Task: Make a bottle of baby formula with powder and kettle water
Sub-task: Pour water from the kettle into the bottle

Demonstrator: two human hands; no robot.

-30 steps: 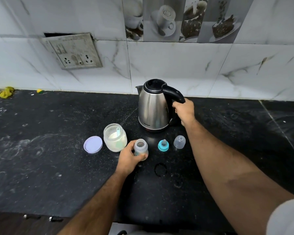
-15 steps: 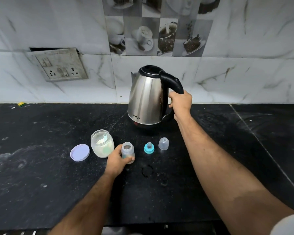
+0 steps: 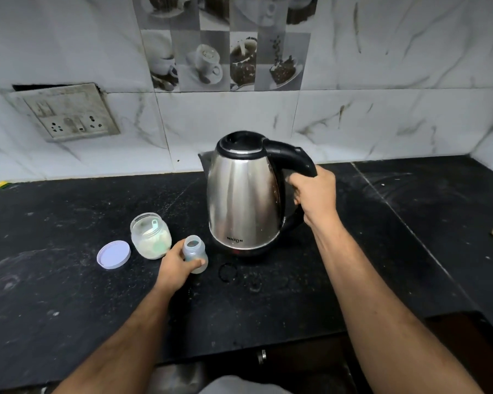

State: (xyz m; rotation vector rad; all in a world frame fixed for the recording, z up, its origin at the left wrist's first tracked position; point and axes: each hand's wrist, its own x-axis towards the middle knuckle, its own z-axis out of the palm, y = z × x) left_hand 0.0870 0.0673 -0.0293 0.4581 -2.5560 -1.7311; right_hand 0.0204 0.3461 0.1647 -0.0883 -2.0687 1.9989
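Where marble tiles [image 3: 382, 120] end, black counter [image 3: 69, 294]

Brand "MILTON" in small dark letters low on steel kettle [image 3: 244, 200] body; nothing else readable.

I'm in a home kitchen: black stone counter [image 3: 69, 294], marble wall tiles [image 3: 382, 115] with coffee-cup pictures [image 3: 225, 55], wall socket [image 3: 69, 115] far left.
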